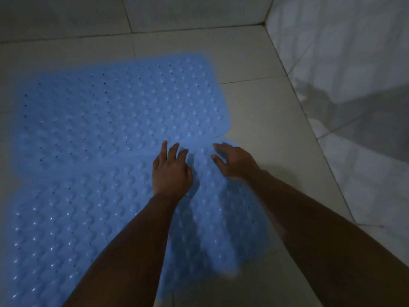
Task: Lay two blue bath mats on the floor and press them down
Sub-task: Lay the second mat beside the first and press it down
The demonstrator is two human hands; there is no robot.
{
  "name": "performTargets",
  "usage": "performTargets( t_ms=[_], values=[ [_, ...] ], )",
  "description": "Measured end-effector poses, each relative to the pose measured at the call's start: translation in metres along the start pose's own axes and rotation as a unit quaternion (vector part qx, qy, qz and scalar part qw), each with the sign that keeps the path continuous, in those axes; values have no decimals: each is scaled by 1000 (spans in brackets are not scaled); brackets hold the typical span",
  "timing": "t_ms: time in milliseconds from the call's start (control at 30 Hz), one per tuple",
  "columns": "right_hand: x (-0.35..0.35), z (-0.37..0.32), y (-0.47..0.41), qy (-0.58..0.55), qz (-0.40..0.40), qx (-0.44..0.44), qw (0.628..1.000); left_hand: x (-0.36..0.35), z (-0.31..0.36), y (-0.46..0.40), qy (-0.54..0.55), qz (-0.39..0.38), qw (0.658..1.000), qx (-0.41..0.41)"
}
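- Though the light is dim, two blue mats can be counted on the floor [254,103]: the far mat [115,111] lies ahead of the hands, the near mat [84,218] under and behind them.
- No brand, label or writing can be read on either mat, on the floor tiles or on the wall [354,63] off to the right of the right hand.
- Both mats are covered in rows of raised bumps with small holes between; the seam where they meet runs leftward from just ahead of the left hand's fingertips.
- The left hand [171,169] lies palm down on the near mat at that seam, fingers straight and slightly spread, pressing flat and gripping nothing.
- The right hand [234,161] rests just beside it on the near mat's far right corner, fingers loosely bent, their tips touching the mat; whether it pinches the edge is hard to tell, as that hand is blurred.
- The near mat runs out of view at the left and bottom edges, and both forearms hide parts of it.
- Behind the right hand, the near mat's right edge is smeared and its outline unclear.
- A grey shadow falls on the wall, well apart from both hands.
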State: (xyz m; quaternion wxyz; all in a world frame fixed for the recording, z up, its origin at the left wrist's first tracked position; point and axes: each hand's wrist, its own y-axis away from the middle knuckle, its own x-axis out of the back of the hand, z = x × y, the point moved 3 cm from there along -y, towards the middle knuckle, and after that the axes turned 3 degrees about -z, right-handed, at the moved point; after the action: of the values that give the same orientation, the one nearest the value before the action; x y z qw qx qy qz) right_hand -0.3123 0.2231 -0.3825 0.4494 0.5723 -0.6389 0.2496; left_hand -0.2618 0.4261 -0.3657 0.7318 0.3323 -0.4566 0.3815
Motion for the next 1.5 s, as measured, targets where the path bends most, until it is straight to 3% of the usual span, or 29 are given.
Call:
performTargets(
  t_ms=[167, 333, 467, 633, 733, 867, 1000, 1200, 1367, 1500],
  values=[
    [-43, 28, 41, 174, -47, 30, 983, -13, 3, 5, 1, -10, 1000, -5],
    [-54, 26, 46, 178, 32, 34, 983, -35, -3, 5, -28, -1, 999, -34],
    [-56, 31, 50, 154, 39, 33, 987, -39, -10, -1, -29, 18, 998, -60],
    [-49, 30, 40, 139, -80, 6, 987, -32, -6, 4, -5, 10, 1000, -18],
    [-17, 24, 24, 19, -163, -25, 986, -32, 11, 18, 3, -22, 999, -25],
    [27, 21, 9, 6, -55, 11, 998, -67, 51, 26, -18, -80, 995, -55],
    [24, 31, -3, 2, 62, 20, 998, -94, 60, 23, -94, -62, 992, -53],
    [1, 47, 2, -8, 169, 52, 984, -96, 62, 22, -75, -39, 995, -55],
    [-12, 48, 14, -34, 175, 14, 984, -101, 54, 24, -58, -70, 994, -55],
    [8, 10, 14, -39, 98, -2, 994, -82, 55, 12, -8, -182, 982, -41]
  ],
)
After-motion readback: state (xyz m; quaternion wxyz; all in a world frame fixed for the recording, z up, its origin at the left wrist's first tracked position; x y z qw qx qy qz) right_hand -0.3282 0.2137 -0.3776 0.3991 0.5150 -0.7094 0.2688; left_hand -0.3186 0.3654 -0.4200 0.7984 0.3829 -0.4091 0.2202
